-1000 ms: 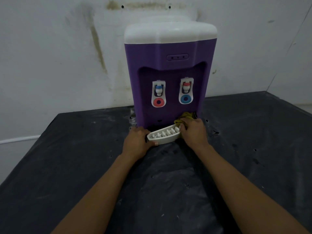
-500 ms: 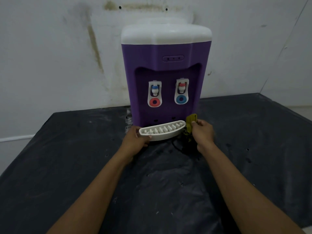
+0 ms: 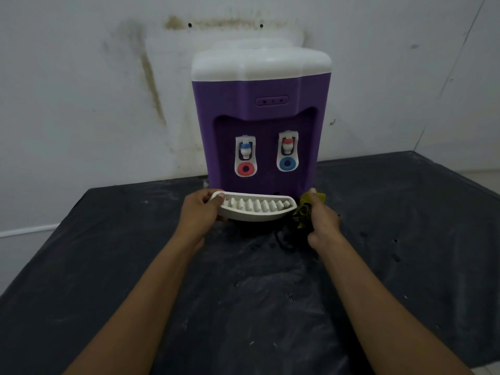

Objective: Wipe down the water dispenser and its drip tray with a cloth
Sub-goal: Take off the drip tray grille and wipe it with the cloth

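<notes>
A purple water dispenser [image 3: 259, 104] with a white top stands against the wall, two taps on its front. Just in front of its base is the white slotted drip tray [image 3: 257, 211], pulled out and lifted a little off the table. My left hand [image 3: 201, 209] grips the tray's left end, thumb on the rim. My right hand [image 3: 323, 221] holds a crumpled yellow-and-dark cloth [image 3: 304, 209] right beside the tray's right end.
The dispenser sits on a table covered in black sheeting [image 3: 108, 266] with white specks. A stained white wall [image 3: 94, 90] rises behind it. The table's right edge runs along a pale floor [image 3: 484, 177].
The drip tray has come out from under the dispenser and levelled. My right hand with the cloth moved from the tray's right end out to its right side.
</notes>
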